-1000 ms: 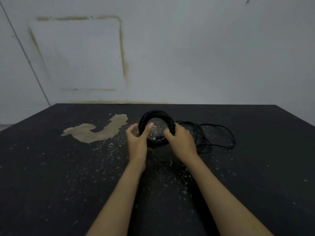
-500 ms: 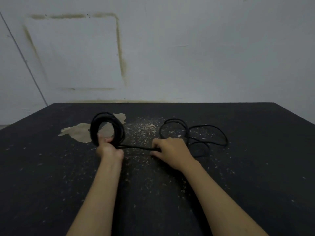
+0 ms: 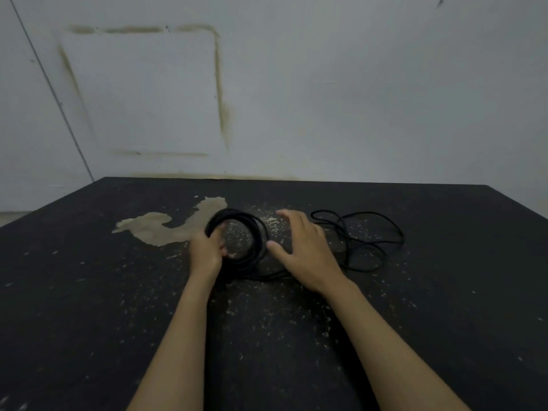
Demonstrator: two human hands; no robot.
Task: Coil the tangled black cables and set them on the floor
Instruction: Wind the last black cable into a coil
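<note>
Left hand [image 3: 206,251] grips coil [image 3: 237,232] | right hand [image 3: 299,247] spread, empty | risk: loose cable [image 3: 361,241] snags, coil springs apart

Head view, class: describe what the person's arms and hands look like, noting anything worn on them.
Both forearms are bare all the way to the bottom edge of the picture, so no sleeves show. The left hand and right hand wear no gloves. No watch, bracelet or ring is visible on either wrist or on the fingers that show. No markings can be made out in this dim light.
</note>
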